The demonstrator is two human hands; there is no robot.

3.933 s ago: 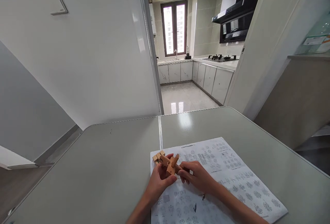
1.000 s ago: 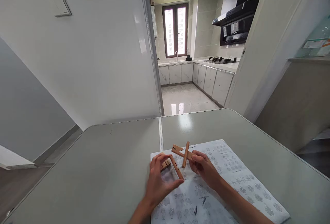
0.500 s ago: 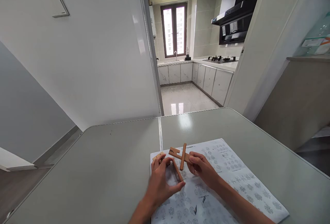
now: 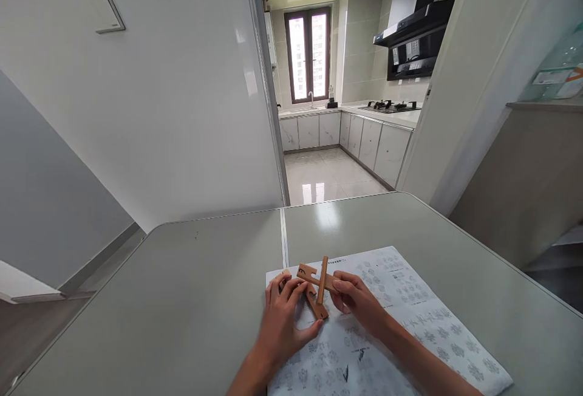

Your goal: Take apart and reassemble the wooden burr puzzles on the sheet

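Between the thumb and fingers of my left hand (image 4: 283,318) is a notched wooden puzzle piece (image 4: 316,305), its cut-out side facing up. My right hand (image 4: 359,300) pinches the end of a flat wooden puzzle piece (image 4: 308,271) that has a slot and a dark mark near its far end. A narrow wooden stick (image 4: 322,280) crosses that flat piece. The stick's lower end is close to the left-hand piece; I cannot tell if they touch. Pale wooden pieces (image 4: 286,274) lie behind my left fingers, partly hidden.
Under my hands, a printed sheet (image 4: 437,323) with rows of small diagrams covers part of the grey-green table (image 4: 204,299). A seam runs along the tabletop. Beyond the far edge, a doorway opens onto a kitchen with a gas hob (image 4: 392,106) and white cabinets (image 4: 364,138).
The piece in my left hand has turned from its narrow edge to show its notched face. The crossed pieces in my right hand have shifted slightly down, nearer to it.
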